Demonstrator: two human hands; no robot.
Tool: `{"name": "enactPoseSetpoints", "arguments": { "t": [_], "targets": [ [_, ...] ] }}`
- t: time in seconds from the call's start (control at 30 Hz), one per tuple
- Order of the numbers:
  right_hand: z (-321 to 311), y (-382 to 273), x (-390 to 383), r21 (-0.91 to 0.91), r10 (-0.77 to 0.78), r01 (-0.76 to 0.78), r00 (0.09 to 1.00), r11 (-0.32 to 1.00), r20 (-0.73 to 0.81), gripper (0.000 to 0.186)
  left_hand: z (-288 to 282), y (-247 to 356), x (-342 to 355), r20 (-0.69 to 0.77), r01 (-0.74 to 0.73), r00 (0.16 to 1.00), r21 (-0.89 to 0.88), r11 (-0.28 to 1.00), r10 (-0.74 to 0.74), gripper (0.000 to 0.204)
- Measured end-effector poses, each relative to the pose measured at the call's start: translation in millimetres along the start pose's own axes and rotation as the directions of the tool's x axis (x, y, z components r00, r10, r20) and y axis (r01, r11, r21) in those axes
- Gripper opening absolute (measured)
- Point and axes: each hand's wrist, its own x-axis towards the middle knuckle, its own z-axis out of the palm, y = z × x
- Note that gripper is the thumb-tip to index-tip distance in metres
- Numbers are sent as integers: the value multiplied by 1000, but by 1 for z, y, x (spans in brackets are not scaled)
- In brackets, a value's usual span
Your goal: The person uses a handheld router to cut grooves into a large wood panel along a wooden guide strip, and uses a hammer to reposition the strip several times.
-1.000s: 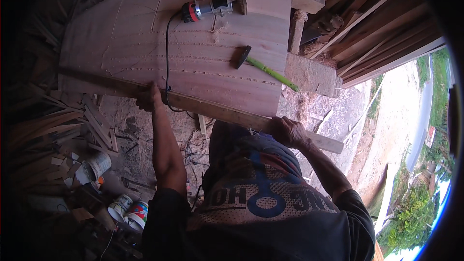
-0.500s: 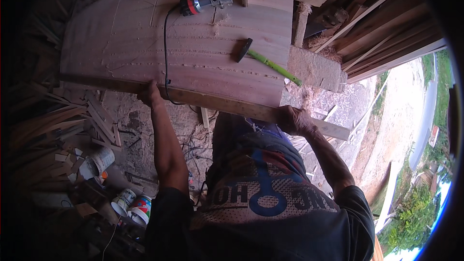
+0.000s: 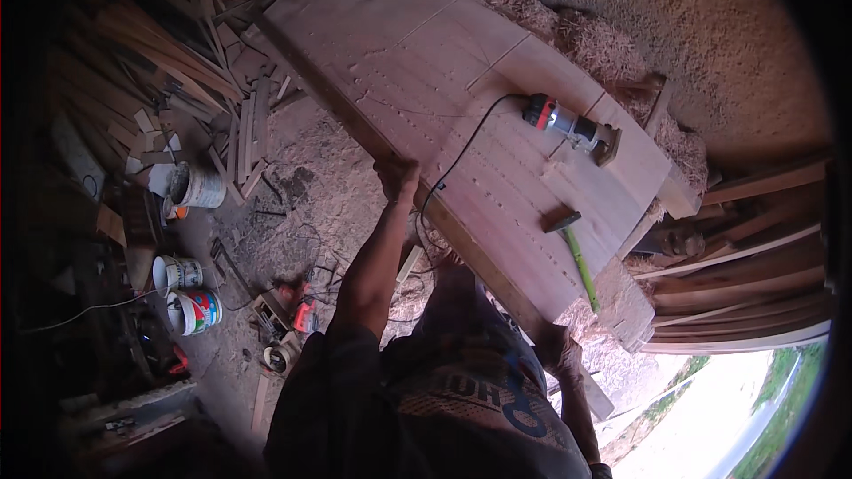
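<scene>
A long wooden batten (image 3: 484,268) lies along the near edge of a broad wooden panel (image 3: 417,80) scored with lines and rows of rough cuts. My left hand (image 3: 397,177) is closed around the batten near its middle. Toward the other end, my right hand (image 3: 557,350) grips the same batten, which sticks out past the panel's corner. On the panel rests a trim router (image 3: 572,129), its black cord draped across the wood and over the edge by my left hand. A hammer (image 3: 579,259) with a green handle lies near the panel's right end.
Wood shavings (image 3: 603,49) heap behind the panel, below a rough wall (image 3: 674,18). Long planks (image 3: 754,275) are stacked at right. Buckets (image 3: 200,186), offcuts (image 3: 244,137) and a red power tool (image 3: 306,315) with tangled cords lie on the floor at left.
The view has turned, so the panel and batten now slant down to the right. Both hands keep their hold on the batten; the router and hammer stay on the panel.
</scene>
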Motion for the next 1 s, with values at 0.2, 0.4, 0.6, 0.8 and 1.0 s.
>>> {"name": "enactPoseSetpoints", "arguments": {
  "t": [0.2,0.4,0.6,0.8,1.0],
  "targets": [
    [7,-16,21,253,193,-204,979,946,70,76,-22,-58,78,73,-76,995,27,997,73,84],
    [-11,-19,-8,181,316,-307,949,934,-20,75,-17,31,18,63,101,993,-36,994,-99,88],
    [1,-31,-6,41,290,-287,941,957,-177,61,-40,13,39,236,170,958,-19,985,-160,80],
    [-19,-34,-27,-85,338,-388,875,918,-345,39,-74,40,4,567,464,805,-422,779,-173,44],
    [-73,-37,-25,-285,302,-463,833,840,-463,30,-66,-7,-11,740,705,654,-518,484,-160,21]
  ]
}}
